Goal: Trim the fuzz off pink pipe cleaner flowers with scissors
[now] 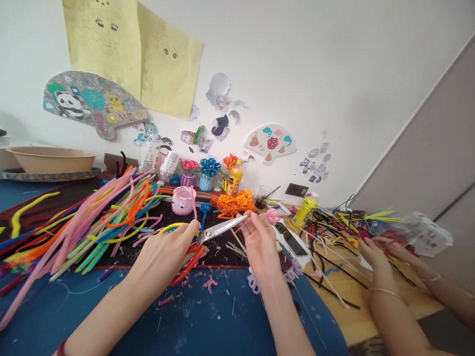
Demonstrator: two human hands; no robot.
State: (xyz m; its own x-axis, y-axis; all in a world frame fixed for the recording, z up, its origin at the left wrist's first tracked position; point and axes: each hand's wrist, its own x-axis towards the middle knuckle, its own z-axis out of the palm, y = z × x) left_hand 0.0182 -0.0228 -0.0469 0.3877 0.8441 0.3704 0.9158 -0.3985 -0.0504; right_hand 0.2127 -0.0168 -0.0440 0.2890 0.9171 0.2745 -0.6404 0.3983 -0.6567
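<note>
My left hand (168, 252) is closed around the red handles of a pair of scissors (218, 230), and the steel blades point right toward my other hand. My right hand (260, 237) pinches a thin stem that carries a small pink pipe-cleaner flower (273, 216) at its tip. The blade tips meet the stem just beside my right fingers. A pink pipe cleaner (193, 202) rises from behind my left hand. Both hands hover over a black mat (122, 252) on the blue table (208, 321).
A big heap of coloured pipe cleaners (81, 222) lies left. At the back stand a pink cup (183, 200), orange shapes (233, 202), small flower pots (210, 173) and glue bottles (305, 208). Another person's hands (374, 249) work at the right among black and yellow stems. Pink scraps (210, 284) litter the table.
</note>
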